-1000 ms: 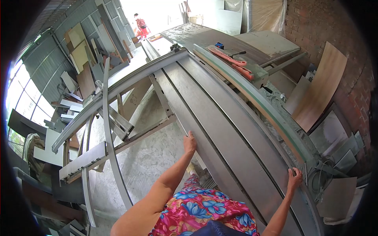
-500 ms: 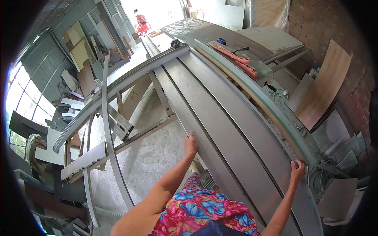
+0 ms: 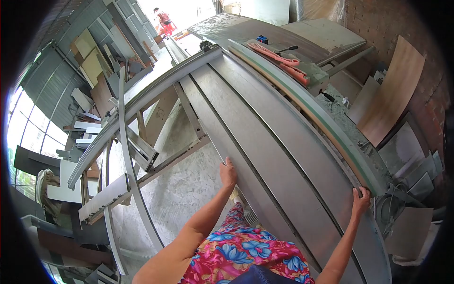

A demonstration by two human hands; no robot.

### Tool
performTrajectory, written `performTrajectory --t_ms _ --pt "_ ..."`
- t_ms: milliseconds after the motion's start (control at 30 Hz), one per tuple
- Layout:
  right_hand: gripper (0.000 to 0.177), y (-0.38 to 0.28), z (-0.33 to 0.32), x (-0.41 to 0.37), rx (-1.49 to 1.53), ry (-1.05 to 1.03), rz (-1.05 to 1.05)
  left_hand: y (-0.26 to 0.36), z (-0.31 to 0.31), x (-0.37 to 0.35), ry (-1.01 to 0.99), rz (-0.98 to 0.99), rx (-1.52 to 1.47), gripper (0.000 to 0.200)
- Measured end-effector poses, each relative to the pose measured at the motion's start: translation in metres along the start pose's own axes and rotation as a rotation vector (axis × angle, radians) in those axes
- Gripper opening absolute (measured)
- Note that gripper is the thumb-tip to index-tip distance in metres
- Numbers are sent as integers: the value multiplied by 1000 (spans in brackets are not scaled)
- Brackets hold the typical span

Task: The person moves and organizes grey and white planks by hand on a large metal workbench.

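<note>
A long grey metal table surface (image 3: 279, 156) with two dark lengthwise slots stretches away in front of me. On its left edge rests my left hand (image 3: 228, 173), the thumb on top and the other fingers curled under the rim. My right hand (image 3: 361, 199) grips near the right edge, close to the end of the long green and tan rail (image 3: 326, 124), its fingers bent over the edge. Neither hand holds a loose object.
Pink-handled tools (image 3: 279, 57) and a blue tape measure (image 3: 262, 39) lie beyond the rail. A metal frame (image 3: 130, 170) stands left. Wood panels (image 3: 395, 90) lean right. A distant person in red (image 3: 163, 19) is at the top.
The view has shifted slightly, with the far end of the table now a little higher and further left. Both hands keep their places on the table edges.
</note>
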State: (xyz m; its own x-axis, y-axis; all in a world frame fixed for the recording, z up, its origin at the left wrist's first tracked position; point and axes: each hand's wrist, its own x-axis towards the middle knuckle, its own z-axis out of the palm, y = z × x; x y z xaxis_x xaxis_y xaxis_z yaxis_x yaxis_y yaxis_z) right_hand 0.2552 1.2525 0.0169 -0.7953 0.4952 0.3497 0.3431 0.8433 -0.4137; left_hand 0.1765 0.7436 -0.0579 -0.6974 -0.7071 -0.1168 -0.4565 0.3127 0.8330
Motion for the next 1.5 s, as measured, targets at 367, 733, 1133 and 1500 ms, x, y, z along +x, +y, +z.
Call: performTrajectory --t_ms 367,733,1133,1500 --pt "29 2 13 -3 69 -12 -20 10 -12 -9 1 -4 -44 58" --pt "29 -30 28 -20 -213 195 -204 -2 -9 -4 0 31 4 56" --pt "42 -62 11 -47 -256 76 -372 -7 -12 -3 -1 22 -5 53" --pt "63 -77 10 -54 -284 -61 -436 -6 -16 5 6 -7 -3 54"
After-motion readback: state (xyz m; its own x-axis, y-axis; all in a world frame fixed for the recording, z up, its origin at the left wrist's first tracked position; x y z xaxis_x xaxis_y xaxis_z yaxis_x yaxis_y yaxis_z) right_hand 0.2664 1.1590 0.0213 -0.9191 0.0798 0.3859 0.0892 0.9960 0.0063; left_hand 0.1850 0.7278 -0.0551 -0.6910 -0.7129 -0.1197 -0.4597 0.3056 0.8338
